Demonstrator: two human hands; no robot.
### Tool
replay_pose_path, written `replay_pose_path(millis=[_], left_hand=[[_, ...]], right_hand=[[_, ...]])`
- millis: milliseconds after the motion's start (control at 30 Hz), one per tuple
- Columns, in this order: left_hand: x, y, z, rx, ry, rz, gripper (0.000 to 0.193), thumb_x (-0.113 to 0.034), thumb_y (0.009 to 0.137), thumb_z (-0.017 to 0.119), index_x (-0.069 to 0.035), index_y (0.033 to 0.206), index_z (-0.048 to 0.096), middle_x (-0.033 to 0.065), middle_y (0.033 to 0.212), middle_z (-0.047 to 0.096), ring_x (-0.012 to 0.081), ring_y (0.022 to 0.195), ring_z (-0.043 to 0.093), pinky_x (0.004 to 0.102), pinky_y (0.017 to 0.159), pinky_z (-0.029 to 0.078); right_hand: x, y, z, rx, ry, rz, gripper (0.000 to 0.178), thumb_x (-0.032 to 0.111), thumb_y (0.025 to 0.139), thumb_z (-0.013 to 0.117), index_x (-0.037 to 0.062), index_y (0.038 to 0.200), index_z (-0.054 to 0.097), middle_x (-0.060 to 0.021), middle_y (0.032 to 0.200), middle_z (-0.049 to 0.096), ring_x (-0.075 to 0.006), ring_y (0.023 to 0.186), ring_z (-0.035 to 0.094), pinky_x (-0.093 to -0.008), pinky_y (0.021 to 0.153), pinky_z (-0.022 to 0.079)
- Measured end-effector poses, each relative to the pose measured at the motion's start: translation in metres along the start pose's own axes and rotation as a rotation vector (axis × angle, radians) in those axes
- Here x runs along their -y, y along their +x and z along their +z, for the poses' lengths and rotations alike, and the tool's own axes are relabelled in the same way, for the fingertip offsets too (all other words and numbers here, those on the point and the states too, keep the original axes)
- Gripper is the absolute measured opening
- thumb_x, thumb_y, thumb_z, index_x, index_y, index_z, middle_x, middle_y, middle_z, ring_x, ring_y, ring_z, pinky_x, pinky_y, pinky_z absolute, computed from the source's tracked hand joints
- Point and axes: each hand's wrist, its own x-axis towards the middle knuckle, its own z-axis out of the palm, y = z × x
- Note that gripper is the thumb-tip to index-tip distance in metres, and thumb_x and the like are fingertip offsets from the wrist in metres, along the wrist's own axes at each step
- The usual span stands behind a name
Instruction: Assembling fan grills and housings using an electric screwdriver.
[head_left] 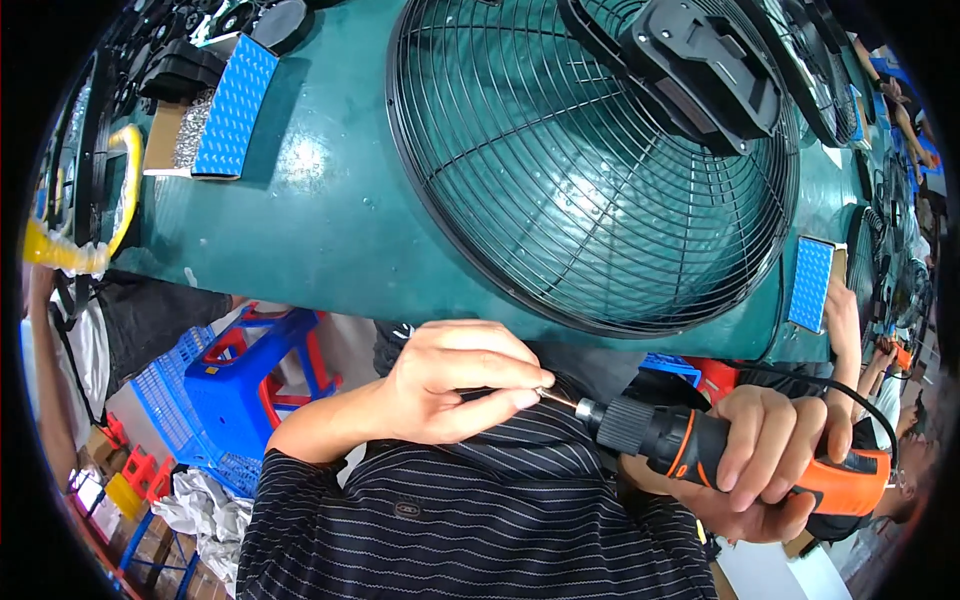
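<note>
A: Looking in now! Where to find the electric screwdriver (650, 434)?

B: Just off the near rim of the wire fan guard (600, 190), apart from it, on the body's side.

A: Lying which way?

B: Lengthwise from left to right along the guard's near side, slanting a little closer to the body at the right. Pointing its thin bit (562, 401) leftward, straight at the left hand (460, 385).

A: Close?

B: Right up at the thumb and forefinger tips! Pinching a small shiny piece (543, 389) there, too tiny to name. Touching the bit's end or just shy of it? Cannot tell.

A: And with the right hand (768, 455)?

B: Gripping the orange-and-black handle, with fingers curled round it, off the guard's near right side. Nearer to the bit's tip, clearly: the left.

A: Anything beside the guard?

B: To its left, a blue box (236, 110) of small metal pieces (192, 135).
</note>
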Motion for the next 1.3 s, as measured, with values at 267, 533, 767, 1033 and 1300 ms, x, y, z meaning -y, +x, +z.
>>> replay_pose_path(millis=[267,533,767,1033,1300], left_hand=[[0.004,0.012,-0.028,-0.195,0.626,0.108,0.033,-0.013,0.065,0.089,-0.007,0.069,0.057,0.0021,0.060,0.050,0.0166,0.047,0.047,0.0313,0.043,0.032],[0.011,0.015,-0.033,-0.207,0.670,0.036,0.035,-0.016,0.065,0.089,-0.009,0.065,0.055,0.0013,0.060,0.046,0.0166,0.047,0.044,0.0318,0.043,0.030],[0.011,0.019,-0.038,-0.161,0.659,0.003,0.037,-0.017,0.065,0.088,-0.009,0.063,0.052,0.0011,0.060,0.045,0.0169,0.047,0.045,0.0318,0.043,0.031],[0.016,0.021,-0.045,-0.152,0.574,0.008,0.036,-0.016,0.066,0.087,-0.009,0.063,0.052,0.0014,0.059,0.044,0.0181,0.046,0.044,0.0326,0.042,0.032],[0.018,0.022,-0.049,-0.166,0.525,0.026,0.037,-0.013,0.062,0.088,-0.009,0.063,0.051,0.0020,0.058,0.039,0.0179,0.044,0.043,0.0324,0.040,0.030]], right_hand=[[-0.036,-0.001,0.017,0.272,-0.111,-0.098,0.044,0.006,0.076,0.077,-0.0001,0.113,0.052,-0.0089,0.076,0.062,-0.0189,0.061,0.065,-0.0289,0.054,0.058],[-0.051,0.002,0.033,0.463,-0.312,-0.010,0.043,0.008,0.083,0.075,0.0062,0.119,0.053,-0.0053,0.072,0.059,-0.0156,0.059,0.064,-0.0284,0.047,0.058],[-0.052,-0.001,0.036,0.476,-0.345,-0.050,0.038,0.008,0.084,0.074,0.0044,0.117,0.054,-0.0054,0.068,0.059,-0.0167,0.051,0.062,-0.0305,0.048,0.058],[-0.061,0.010,0.039,0.618,-0.310,-0.034,0.037,0.006,0.086,0.070,0.0035,0.119,0.053,-0.0063,0.068,0.058,-0.0176,0.052,0.062,-0.0314,0.048,0.057],[-0.069,0.011,0.049,0.588,-0.366,0.010,0.033,0.006,0.087,0.069,0.0039,0.116,0.052,-0.0079,0.071,0.059,-0.0181,0.053,0.062,-0.0316,0.049,0.057]])
